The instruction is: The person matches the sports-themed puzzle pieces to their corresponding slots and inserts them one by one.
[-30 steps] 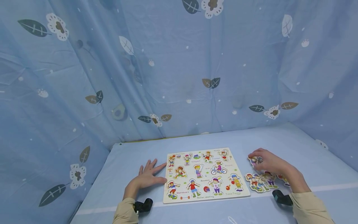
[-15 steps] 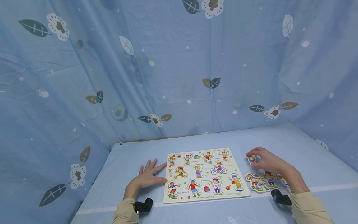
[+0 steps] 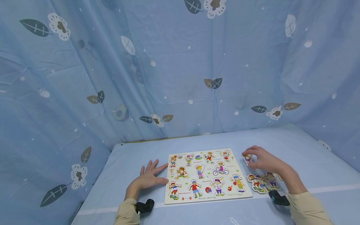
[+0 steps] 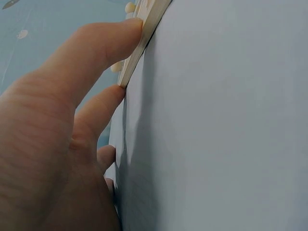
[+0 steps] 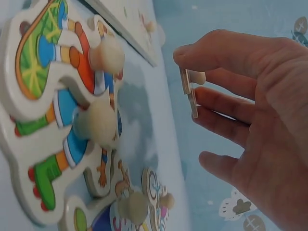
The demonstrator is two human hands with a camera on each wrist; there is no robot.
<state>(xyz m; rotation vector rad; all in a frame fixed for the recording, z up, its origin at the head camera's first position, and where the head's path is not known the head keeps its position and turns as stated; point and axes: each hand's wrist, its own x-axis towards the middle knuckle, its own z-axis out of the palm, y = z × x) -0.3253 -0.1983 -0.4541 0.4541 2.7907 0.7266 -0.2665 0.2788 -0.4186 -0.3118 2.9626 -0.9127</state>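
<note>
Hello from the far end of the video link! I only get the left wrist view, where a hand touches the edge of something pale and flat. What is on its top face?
Observer: In the head view it is a pale board, decorated with cartoon sports figures.

Visitor: Lovely! And the person's other hand, which I can't see at all?

Observer: The right hand holds a small knobbed piece between its fingers, just to the right of the board.

Visitor: Is that the only piece off the board?

Observer: No, several loose pieces lie on the table near the right wrist, some overlapping.
</note>
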